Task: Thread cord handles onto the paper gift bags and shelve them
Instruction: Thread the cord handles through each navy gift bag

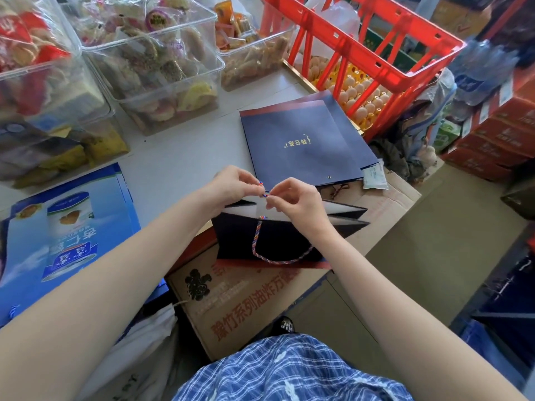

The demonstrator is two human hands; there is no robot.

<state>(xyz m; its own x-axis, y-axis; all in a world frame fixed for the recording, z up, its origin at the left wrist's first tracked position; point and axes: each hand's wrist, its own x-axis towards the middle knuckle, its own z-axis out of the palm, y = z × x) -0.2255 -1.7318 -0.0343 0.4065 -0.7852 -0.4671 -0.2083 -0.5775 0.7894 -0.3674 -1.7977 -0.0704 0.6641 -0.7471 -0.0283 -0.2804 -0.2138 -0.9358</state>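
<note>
- Nearest to me: a blue-and-white checked garment (292, 371) at the bottom edge, both bare forearms reaching forward from either side of it.
- Cardboard carton (231, 308) with red and black print, lying below the hands; the work rests on it.
- Navy paper gift bag (278, 238), mouth partly spread so I see its white inside and folded side gussets. A red band runs along its near edge.
- Twisted red, white and blue cord handle (260, 244): one loop hangs down the bag's near face from a hole at the rim; a free end rises between the two hands.
- Left hand (234, 183): fingers curled, thumb and forefinger pinching the cord's tip just above the bag's mouth.
- Right hand (298, 201): fingers curled, pinching the same cord just below the left hand's hold, right at the rim.
- Left of the carton I log a flat blue printed box (66, 227) showing cans.
- Beyond the hands: a stack of flat navy gift bags (304, 143) with gold lettering and an eyelet at the near corner, lying on the grey table (179, 157).
- Farther left: clear plastic bins (162, 68) of wrapped snacks.
- Farther right: red plastic crate (376, 53) over trays of eggs (362, 96); stacked red cartons (500, 131) beyond.
</note>
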